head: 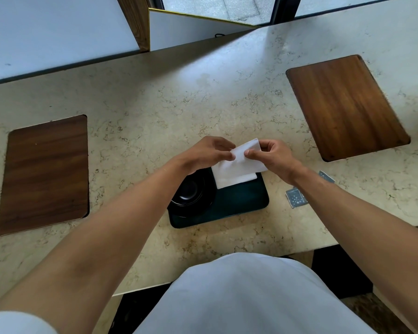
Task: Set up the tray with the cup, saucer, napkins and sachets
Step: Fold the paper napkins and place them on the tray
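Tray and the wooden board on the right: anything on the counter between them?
Yes. In the head view, two small blue sachets lie on the counter between the tray and the right board, partly hidden by the right forearm.

Two wooden boards lie on my marble worktop [155, 112] — one board [45, 174] at the left edge, another [346, 107] far right.
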Tool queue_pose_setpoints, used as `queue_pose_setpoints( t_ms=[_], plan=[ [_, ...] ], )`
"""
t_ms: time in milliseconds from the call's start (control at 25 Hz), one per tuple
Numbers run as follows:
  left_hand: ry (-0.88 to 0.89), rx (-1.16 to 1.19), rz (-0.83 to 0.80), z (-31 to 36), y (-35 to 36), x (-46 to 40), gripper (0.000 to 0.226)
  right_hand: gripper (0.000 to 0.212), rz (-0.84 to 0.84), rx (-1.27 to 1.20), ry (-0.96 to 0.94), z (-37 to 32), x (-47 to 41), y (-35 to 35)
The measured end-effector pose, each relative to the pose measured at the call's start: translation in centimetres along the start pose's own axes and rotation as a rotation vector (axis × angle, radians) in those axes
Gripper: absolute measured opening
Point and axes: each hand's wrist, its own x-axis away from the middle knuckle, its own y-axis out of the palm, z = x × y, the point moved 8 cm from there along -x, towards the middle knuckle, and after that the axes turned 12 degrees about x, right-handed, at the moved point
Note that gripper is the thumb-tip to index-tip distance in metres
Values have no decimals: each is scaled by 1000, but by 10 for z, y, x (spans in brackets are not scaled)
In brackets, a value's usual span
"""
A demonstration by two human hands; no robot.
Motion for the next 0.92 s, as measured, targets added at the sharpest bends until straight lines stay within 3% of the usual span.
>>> queue_pose_setpoints(
  t_ms=[120,240,400,600,760,920],
  plan=[
    [23,-26,-16,5,6,3,25,16,-56,77,-69,-15,4,5],
    [29,-27,4,5,3,7,14,8,-68,129,-87,-18,5,6],
    [39,-26,4,9,0,13,11,38,-100,228,-114,-26,7,9],
    [37,-7,29,13,-5,13,13,11,-88,259,-100,-25,4,8],
    [0,4,85,3,-6,6,12,7,-34,124,40,-4,1,9],
    [34,-206,155,-4,-6,-4,15,8,10,55,185,21,-4,16]
  ],
)
